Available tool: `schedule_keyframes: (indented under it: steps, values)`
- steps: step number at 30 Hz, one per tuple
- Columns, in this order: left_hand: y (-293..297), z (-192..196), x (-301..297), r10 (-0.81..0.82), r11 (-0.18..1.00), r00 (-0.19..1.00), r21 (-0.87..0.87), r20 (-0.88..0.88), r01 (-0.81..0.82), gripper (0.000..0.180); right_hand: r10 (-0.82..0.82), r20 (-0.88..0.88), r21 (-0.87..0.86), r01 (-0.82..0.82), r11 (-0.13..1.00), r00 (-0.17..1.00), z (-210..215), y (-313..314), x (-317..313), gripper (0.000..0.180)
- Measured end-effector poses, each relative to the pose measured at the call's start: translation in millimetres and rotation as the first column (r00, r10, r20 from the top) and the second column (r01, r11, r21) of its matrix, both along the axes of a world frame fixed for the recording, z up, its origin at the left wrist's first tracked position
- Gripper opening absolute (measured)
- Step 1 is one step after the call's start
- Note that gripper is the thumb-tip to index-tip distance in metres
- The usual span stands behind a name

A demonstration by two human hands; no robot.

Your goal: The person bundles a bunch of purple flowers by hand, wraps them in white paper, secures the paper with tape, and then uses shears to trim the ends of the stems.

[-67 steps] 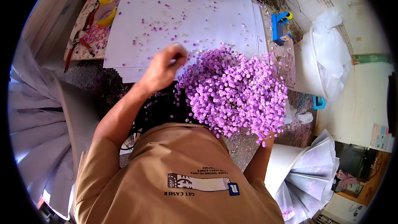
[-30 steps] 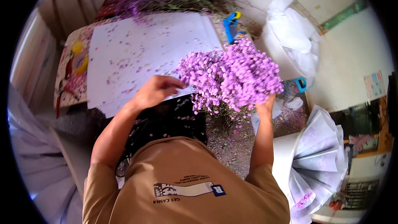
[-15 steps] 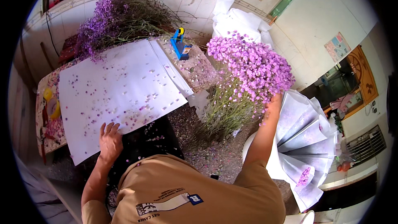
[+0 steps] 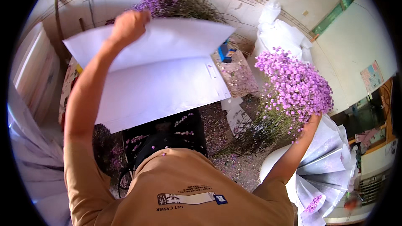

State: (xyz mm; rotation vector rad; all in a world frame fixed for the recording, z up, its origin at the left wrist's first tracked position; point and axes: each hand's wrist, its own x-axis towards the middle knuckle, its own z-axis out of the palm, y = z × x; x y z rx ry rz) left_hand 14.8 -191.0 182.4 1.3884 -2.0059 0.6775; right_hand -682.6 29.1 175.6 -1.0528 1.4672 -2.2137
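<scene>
My left hand (image 4: 130,28) is raised over the far side of the table, its fingers closed on the edge of a large white paper sheet (image 4: 167,37). That sheet stands tilted up, with a stack of white paper (image 4: 163,90) lying flat beneath it. Out to the right, my right hand (image 4: 313,119) grips a big bunch of pink-purple flowers (image 4: 295,83); the blossoms partly cover its fingers. Thin green stems (image 4: 255,132) hang from the bunch toward the lower left.
A blue tape dispenser (image 4: 226,53) stands on the petal-strewn table (image 4: 238,73). More purple flowers (image 4: 157,0) lie behind the sheet. White wrapped paper cones (image 4: 324,159) fan out at the right, and white bags (image 4: 280,37) are piled at the back. Petals litter the floor.
My left hand has gone from the near edge of the paper up and away, lifting the top sheet; its loose petals are off it. The flower bunch remains in my right hand.
</scene>
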Motion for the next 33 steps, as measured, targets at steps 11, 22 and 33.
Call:
schedule_keyframes:
  steps: [11, 22, 33]
  values:
    - [163.5, -5.8, -118.2, -0.204, 0.972, 0.915, 0.184, 0.349, 0.146, 0.015, -0.139, -0.395, -0.121, 0.099, 0.988, 0.908, 128.6, -0.7, 0.4, 0.054]
    - [171.4, -254.2, -76.0, -0.323, 0.886, 0.946, 0.355, 0.012, 0.298, 0.010, -0.468, -0.874, -0.449, 0.154, 0.880, 0.129, 195.3, -56.1, 370.7, 0.054]
    - [228.4, -233.9, -68.5, -0.465, 0.583, 0.885, 0.754, 0.004, 0.303, 0.056, 0.497, -0.827, 0.561, -0.432, 0.706, -0.262, -172.7, -71.7, 559.6, 0.093]
